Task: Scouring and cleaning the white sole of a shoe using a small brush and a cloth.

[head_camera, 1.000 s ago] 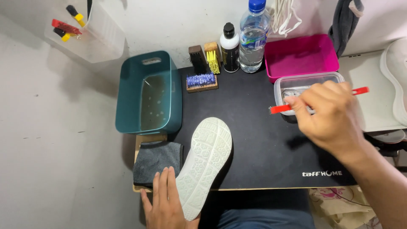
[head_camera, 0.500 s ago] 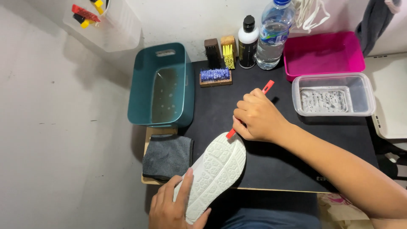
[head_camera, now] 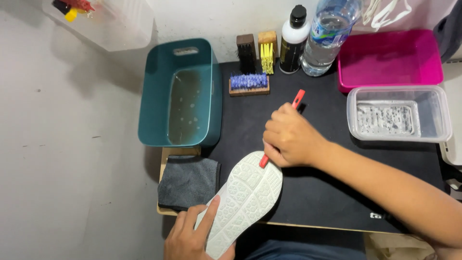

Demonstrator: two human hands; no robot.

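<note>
Shoe (head_camera: 245, 204) lies sole-up on the black mat (head_camera: 317, 192); left hand (head_camera: 192, 236) steadies its heel end, fingers pressed flat, while right hand (head_camera: 288, 137), fist curled, grips a red brush (head_camera: 294, 102) at the toe.

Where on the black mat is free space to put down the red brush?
Bare mat lies between the right hand and the clear tub, also below that tub. The back edge is crowded: brushes, bottles, pink tray. The teal bin fills the left.
</note>
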